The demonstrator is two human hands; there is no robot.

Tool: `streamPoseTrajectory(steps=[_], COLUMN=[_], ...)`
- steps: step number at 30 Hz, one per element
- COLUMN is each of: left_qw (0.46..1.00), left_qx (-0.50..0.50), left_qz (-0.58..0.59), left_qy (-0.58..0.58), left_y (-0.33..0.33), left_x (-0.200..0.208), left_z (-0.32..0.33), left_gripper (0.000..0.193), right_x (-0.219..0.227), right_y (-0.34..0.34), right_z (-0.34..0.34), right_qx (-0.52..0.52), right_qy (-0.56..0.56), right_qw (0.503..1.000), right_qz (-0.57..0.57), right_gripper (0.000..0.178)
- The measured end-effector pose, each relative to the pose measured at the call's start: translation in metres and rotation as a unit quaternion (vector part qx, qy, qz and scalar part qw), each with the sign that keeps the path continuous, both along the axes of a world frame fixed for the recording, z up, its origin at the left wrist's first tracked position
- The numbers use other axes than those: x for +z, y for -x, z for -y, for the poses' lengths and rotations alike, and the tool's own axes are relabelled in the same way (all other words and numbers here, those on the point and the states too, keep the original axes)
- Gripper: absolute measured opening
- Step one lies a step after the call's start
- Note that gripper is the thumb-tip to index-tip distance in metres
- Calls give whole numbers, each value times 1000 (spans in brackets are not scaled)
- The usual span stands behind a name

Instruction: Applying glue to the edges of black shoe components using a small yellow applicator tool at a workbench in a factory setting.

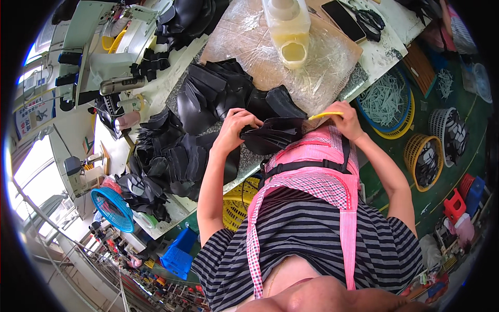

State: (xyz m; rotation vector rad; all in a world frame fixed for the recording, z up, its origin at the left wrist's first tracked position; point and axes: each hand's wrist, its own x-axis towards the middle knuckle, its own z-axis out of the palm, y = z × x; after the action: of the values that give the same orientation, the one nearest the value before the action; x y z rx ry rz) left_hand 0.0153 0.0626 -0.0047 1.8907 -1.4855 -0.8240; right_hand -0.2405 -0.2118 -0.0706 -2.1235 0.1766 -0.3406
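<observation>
My left hand (pixel 234 127) is closed on the edge of a fanned stack of black, leather-like pieces (pixel 273 135), held just above the table's near edge. In my closed right hand (pixel 344 120) is a slim yellow-handled tool (pixel 326 115), lying to the right of the stack. The tool's working end is hard to make out. Behind the stack lies another thick bundle of black pieces (pixel 285 101). A cut-open translucent plastic container (pixel 291 31) with yellowish liquid stands farther back on a stained brown board (pixel 234 47).
Piles of black pieces (pixel 215 88) cover the table's left side. A phone (pixel 343 21) and black scissors (pixel 370 23) lie at the far right. A sewing machine (pixel 119 67) is at the left. Baskets, including a blue one (pixel 384 99) of pale strips, stand on the floor.
</observation>
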Motion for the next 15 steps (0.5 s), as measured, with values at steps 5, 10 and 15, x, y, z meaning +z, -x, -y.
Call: streamPoseTrajectory(steps=[5, 10, 15], left_qw=[999, 996, 996], left_qx=[-37, -49, -16], left_qz=[-6, 4, 66], left_qy=[-33, -70, -61], left_y=[-6, -8, 0], left_x=[17, 19, 13], left_z=[6, 16, 28], left_gripper=[35, 38, 48], right_x=[4, -16, -4], right_y=[-23, -88, -108], right_z=[-5, -21, -32], right_qx=[-107, -75, -91], right_qy=[-52, 48, 63], right_qw=[993, 996, 990], right_qz=[12, 19, 84], right_gripper=[3, 10, 12])
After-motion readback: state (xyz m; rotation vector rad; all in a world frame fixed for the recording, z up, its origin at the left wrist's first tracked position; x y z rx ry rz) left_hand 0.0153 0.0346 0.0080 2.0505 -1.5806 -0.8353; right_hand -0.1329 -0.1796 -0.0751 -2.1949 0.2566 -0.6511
